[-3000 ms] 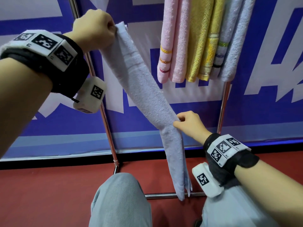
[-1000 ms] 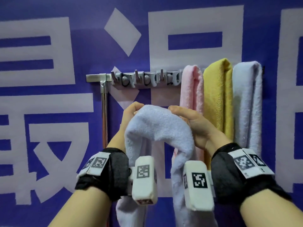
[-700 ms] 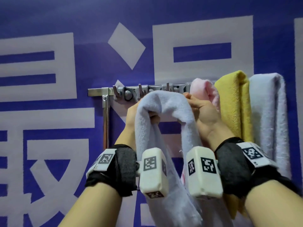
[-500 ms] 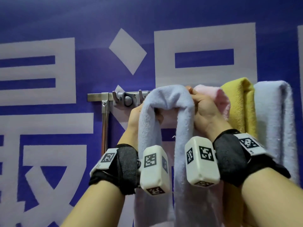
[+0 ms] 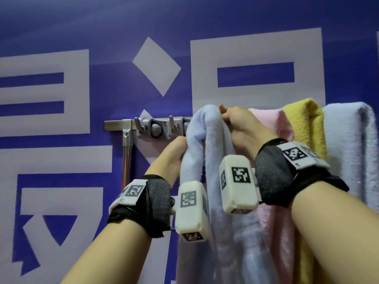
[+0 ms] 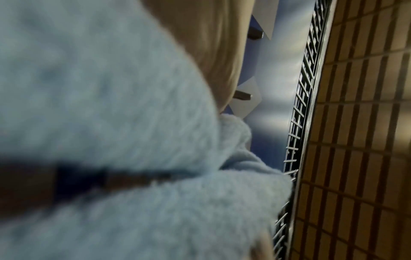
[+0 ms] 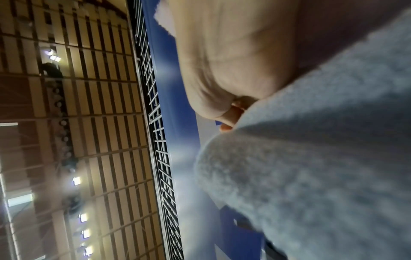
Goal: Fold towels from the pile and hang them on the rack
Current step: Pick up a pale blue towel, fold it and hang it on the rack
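A folded pale blue towel arches over the top bar of the metal rack, its two ends hanging down. My left hand grips its left side just under the bar. My right hand holds its right side at the top, fingers curled over the fold beside a pink towel. In the left wrist view the blue towel fills most of the picture; in the right wrist view the towel lies under my curled fingers.
A pink, a yellow and another pale blue towel hang on the bar to the right. Grey hooks sit on the bar's left part above the upright pole. A blue and white banner stands behind.
Both hands have lifted the folded blue towel up from chest height and laid it over the bar next to the pink towel. The left hand has slid down its left side.
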`<action>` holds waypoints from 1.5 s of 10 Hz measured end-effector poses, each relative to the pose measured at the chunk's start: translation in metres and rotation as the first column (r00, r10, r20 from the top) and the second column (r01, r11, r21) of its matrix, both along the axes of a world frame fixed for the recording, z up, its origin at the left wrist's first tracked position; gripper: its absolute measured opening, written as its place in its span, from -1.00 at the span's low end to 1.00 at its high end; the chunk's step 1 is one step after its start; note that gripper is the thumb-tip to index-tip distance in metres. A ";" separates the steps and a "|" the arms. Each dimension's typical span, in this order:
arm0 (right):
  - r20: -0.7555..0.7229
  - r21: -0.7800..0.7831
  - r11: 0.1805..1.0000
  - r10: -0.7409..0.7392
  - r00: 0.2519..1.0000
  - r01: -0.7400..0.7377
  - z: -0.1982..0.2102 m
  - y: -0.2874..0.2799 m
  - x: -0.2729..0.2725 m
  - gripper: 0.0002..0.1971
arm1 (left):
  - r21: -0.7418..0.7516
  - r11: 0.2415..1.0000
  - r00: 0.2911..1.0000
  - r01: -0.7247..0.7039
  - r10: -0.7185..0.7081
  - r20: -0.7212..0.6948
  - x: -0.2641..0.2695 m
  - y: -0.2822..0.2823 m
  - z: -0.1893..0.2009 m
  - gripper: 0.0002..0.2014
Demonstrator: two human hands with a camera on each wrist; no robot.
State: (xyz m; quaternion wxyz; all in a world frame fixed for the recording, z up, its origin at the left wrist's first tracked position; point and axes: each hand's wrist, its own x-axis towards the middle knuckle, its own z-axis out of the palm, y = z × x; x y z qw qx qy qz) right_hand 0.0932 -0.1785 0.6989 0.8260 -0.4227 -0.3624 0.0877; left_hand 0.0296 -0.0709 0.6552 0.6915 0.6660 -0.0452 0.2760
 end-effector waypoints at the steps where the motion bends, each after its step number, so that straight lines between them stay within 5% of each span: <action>1: 0.018 -0.057 0.997 -0.042 0.999 0.043 -0.015 0.002 0.014 -0.64 | 0.063 0.997 0.997 -0.036 0.039 -0.060 0.031 0.013 -0.008 -0.75; 3: 0.151 -0.156 0.971 -0.158 0.976 0.181 -0.037 -0.002 0.018 -0.80 | 0.244 0.969 0.998 -0.029 0.043 -0.053 0.030 0.006 -0.016 -0.74; 4: 0.215 -0.200 0.947 -0.209 0.954 0.252 -0.046 -0.005 0.018 -0.87 | 0.348 0.937 0.995 -0.032 0.064 -0.081 0.032 0.010 -0.024 -0.95; 5: 0.236 -0.235 0.928 -0.233 0.943 0.288 -0.060 -0.007 0.017 -0.70 | 0.390 0.915 0.989 -0.105 0.139 -0.058 0.031 0.016 -0.030 -0.58; 6: 0.213 -0.288 0.915 -0.227 0.950 0.283 -0.074 -0.010 0.015 -0.61 | 0.291 0.918 0.963 -0.270 0.250 0.105 0.026 0.018 -0.030 -0.85; 7: 0.193 -0.300 0.932 -0.151 0.969 0.205 -0.085 -0.013 0.011 -0.69 | 0.242 0.922 0.918 -0.302 0.213 0.335 0.011 0.015 -0.022 -0.88; 8: 0.167 -0.296 0.940 -0.124 0.978 0.169 -0.090 -0.013 0.008 -0.79 | 0.459 0.831 0.892 -0.314 0.093 0.442 -0.004 0.009 -0.021 -0.59; 9: 0.148 -0.296 0.933 -0.168 0.975 0.206 -0.094 -0.012 0.007 -0.81 | 0.609 0.621 0.841 -0.494 0.164 0.515 -0.011 0.004 -0.018 -0.31; 10: 0.164 -0.316 0.913 -0.215 0.963 0.258 -0.095 -0.012 0.002 -0.84 | 0.725 0.335 0.798 -0.602 0.258 0.544 -0.009 0.002 -0.015 -0.18; 11: 0.164 -0.342 0.894 -0.248 0.955 0.291 -0.094 -0.013 -0.003 -0.79 | 0.729 0.209 0.749 -0.652 0.324 0.578 -0.006 -0.005 -0.015 -0.20; 12: 0.134 -0.350 0.894 -0.250 0.959 0.281 -0.093 -0.016 -0.011 -0.82 | 0.665 0.139 0.661 -0.733 0.373 0.651 -0.006 -0.010 -0.013 -0.37; 13: 0.119 -0.361 0.893 -0.244 0.963 0.271 -0.093 -0.020 -0.016 -0.85 | 0.551 0.177 0.566 -0.816 0.437 0.699 -0.010 -0.010 -0.004 -0.70; 14: 0.119 -0.361 0.885 -0.269 0.956 0.294 -0.094 -0.022 -0.023 -0.85 | 0.519 0.146 0.523 -0.842 0.455 0.720 -0.017 -0.006 0.005 -0.77; 15: 0.094 -0.350 0.877 -0.317 0.944 0.330 -0.094 -0.022 -0.030 -0.79 | 0.593 0.050 0.556 -0.803 0.422 0.716 -0.020 -0.010 0.002 -0.58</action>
